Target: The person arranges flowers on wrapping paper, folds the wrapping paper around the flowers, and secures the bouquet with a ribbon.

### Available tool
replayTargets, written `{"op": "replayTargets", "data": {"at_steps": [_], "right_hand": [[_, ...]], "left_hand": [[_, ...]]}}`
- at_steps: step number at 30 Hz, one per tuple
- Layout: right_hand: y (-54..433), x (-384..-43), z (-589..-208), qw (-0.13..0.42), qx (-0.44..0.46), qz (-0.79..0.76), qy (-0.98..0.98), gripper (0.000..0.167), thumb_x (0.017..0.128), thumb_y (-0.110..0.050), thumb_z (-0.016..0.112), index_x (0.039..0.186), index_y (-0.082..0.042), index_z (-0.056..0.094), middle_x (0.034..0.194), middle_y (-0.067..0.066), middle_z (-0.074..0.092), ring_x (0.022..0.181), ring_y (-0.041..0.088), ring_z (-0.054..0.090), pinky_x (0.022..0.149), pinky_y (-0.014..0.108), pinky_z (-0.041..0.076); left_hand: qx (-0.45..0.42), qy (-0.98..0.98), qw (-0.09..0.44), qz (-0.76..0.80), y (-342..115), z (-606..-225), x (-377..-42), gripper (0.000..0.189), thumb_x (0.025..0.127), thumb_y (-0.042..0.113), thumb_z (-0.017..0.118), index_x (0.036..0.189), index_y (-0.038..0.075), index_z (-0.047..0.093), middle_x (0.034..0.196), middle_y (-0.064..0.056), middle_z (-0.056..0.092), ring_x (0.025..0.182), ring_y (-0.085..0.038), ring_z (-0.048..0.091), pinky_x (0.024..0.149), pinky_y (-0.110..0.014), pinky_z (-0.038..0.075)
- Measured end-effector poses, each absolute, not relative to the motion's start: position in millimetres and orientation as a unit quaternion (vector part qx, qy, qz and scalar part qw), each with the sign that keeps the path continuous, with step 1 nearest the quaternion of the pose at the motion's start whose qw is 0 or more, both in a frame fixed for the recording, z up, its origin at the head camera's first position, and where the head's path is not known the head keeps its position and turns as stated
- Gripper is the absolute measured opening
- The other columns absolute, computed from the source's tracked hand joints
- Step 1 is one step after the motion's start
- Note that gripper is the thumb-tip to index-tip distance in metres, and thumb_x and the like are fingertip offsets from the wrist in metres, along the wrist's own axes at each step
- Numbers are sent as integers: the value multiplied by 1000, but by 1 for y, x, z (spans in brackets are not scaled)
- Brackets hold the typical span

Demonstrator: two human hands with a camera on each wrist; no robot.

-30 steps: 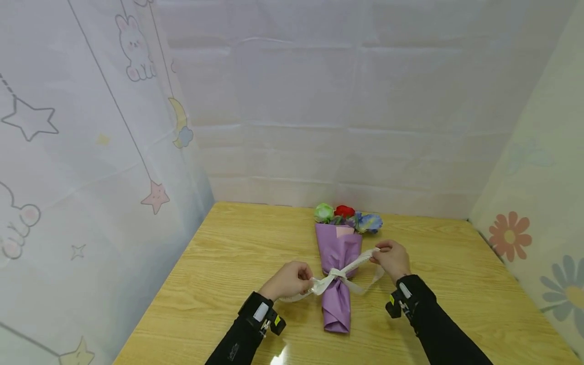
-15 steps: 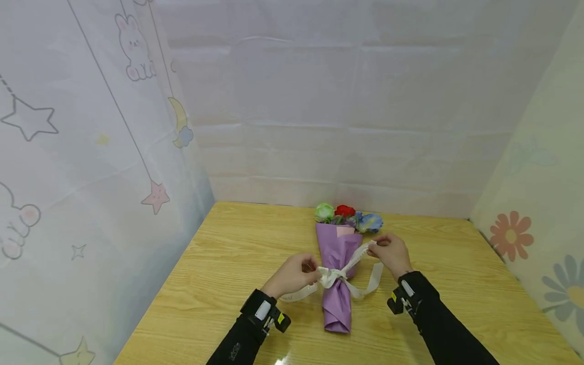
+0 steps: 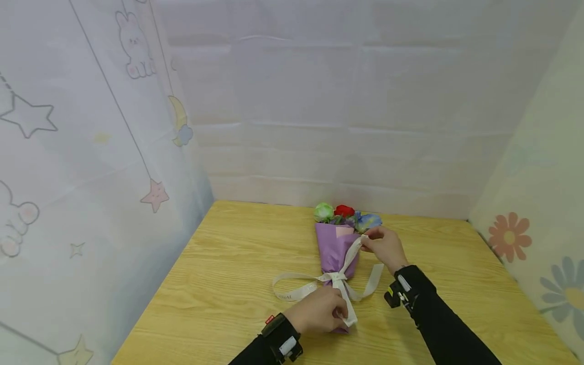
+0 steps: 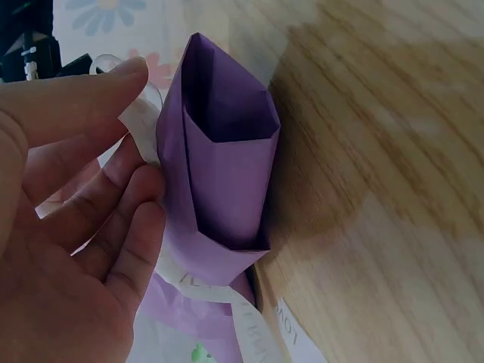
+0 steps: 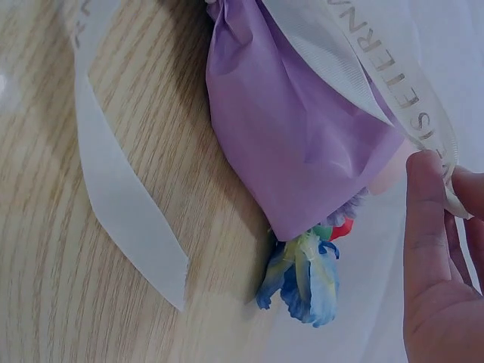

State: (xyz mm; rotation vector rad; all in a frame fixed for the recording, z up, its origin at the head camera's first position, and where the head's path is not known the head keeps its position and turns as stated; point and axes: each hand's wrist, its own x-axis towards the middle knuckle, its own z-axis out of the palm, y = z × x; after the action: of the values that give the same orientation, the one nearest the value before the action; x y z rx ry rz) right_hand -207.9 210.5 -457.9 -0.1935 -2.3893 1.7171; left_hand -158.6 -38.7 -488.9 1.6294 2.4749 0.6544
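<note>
A bouquet wrapped in purple paper (image 3: 329, 248) lies on the wooden table, with green, red and blue flowers (image 3: 368, 221) at its far end. White printed ribbon (image 3: 338, 277) is knotted around its narrow middle. My left hand (image 3: 321, 309) is over the lower wrap and pinches a ribbon strand drawn down toward me; in the left wrist view, the wrap's hollow lower end (image 4: 231, 106) is right beside the fingers. My right hand (image 3: 386, 247) pinches another strand up near the flowers, its lettering showing in the right wrist view. Part of the lower wrap is hidden behind the left hand.
One loose ribbon tail (image 3: 375, 279) lies out to the right of the wrap, and a ribbon loop (image 3: 285, 286) curves out on the left. The wooden table (image 3: 237, 253) meets printed cloth walls (image 3: 342, 152) at the back and sides.
My left hand has moved from left of the knot down to the bouquet's lower end, drawing a strand with it. My right hand has shifted slightly up and left with its strand.
</note>
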Motion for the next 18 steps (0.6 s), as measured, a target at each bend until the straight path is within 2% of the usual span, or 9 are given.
{"op": "replayTargets", "data": {"at_steps": [4,8,12,18], "right_hand": [[211,-207,-456,98,-66,581,-806,27,97,-7,67,117,9,58,111,20,59,85,21,73,78,29,59],[208,-206,-452,104,-56,570,-813,28,97,-9,67,117,9,60,109,21,62,88,28,73,80,34,59],[202,-203,-446,112,-39,551,-826,30,97,-12,69,118,9,61,108,22,66,90,31,71,80,38,60],[190,-200,-439,125,6,542,-831,28,95,-10,71,116,6,60,105,20,68,89,23,69,80,37,59]], "left_hand": [[525,809,90,247,-42,-487,-158,16,85,25,84,96,15,78,89,13,61,76,6,53,69,-9,42],[488,796,134,332,-47,-479,-167,12,93,24,76,98,14,76,87,14,61,76,5,55,68,-14,47],[449,795,94,397,-49,-468,-185,7,97,18,70,95,12,74,85,12,62,75,2,55,66,-18,49],[350,810,16,469,-42,-453,-216,11,98,15,68,103,6,72,93,3,67,81,-7,59,70,-23,50]]}}
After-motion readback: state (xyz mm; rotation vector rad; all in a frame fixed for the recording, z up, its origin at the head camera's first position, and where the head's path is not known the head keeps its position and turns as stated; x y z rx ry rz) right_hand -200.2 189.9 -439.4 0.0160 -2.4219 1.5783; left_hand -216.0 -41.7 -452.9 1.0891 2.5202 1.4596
